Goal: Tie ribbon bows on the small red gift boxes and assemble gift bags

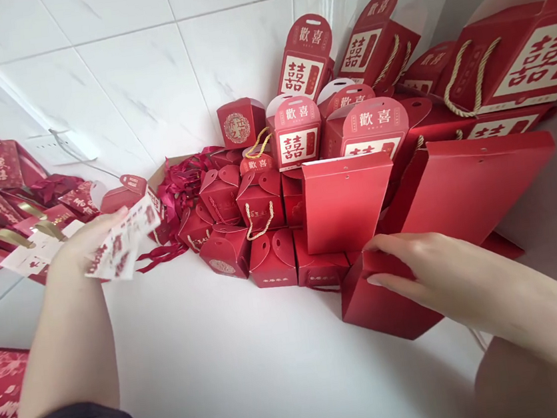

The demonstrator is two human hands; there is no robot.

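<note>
On the left, my left hand (pixel 86 241) is closed around white sticker sheets (pixel 124 243) printed with red, slightly blurred. White cards with gold ribbon (pixel 32 254) lie beside and partly behind it. At the right, my right hand (pixel 405 261) pinches the edge of a large plain red box (pixel 394 303) between thumb and fingers. That box leans on the white surface, its top standing open. Behind it rise two upright red panels (pixel 346 204) with small holes near the top.
Several small red gift boxes (pixel 271 257) are stacked along the tiled wall (pixel 137 71). Larger handled boxes (pixel 528 60) stand at the back right. Dark red ribbons (pixel 189 179) are heaped in the middle; red pouches (pixel 2 163) sit far left. A cable runs from a wall socket (pixel 63 149).
</note>
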